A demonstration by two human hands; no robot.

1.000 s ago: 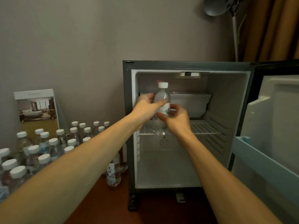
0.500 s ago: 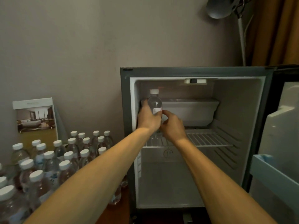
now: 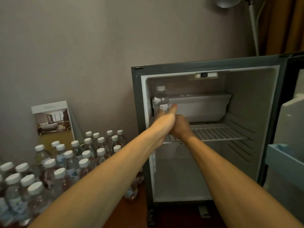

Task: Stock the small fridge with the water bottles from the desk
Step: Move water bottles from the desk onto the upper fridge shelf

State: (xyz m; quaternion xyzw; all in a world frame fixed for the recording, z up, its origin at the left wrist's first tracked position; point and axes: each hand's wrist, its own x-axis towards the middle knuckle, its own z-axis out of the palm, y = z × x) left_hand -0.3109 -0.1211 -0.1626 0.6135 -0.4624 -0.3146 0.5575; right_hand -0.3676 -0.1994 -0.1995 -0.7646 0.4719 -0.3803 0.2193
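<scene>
1. Bottle (image 3: 161, 100): upright, white cap on, inside the fridge (image 3: 137, 129) at the upper left. It is close to the left wall, just left of the freezer box (image 3: 202, 106).
2. Its base is hidden behind the hands, so can't tell if it sits on the wire shelf (image 3: 218, 134).
3. Left hand (image 3: 166, 120): wrapped round the bottle's lower half. The thumb points up along its right side by the label, and fingertips show at its left side.
4. Right hand (image 3: 180, 127): pressed against the left hand, lower and to the right, back of the hand to the camera. Fingers are curled out of view, so can't tell if it has hold of the bottle.
5. Both forearms reach in through the open front, over the shelf's left end.
6. Door (image 3: 291, 122): swung open at the right, with a pale blue rack (image 3: 283, 156) on its inner side.
7. Desk (image 3: 131, 211): red-brown wood, and the fridge stands on it.
8. Other bottles (image 3: 69, 162): a dense upright cluster left of the fridge, all with white caps. The nearest ones are just beside its lower left corner.
9. Brochure (image 3: 52, 122): leans on the wall behind the cluster.
10. Lamp (image 3: 227, 1) and curtain (image 3: 283, 25): top right, behind the fridge.
</scene>
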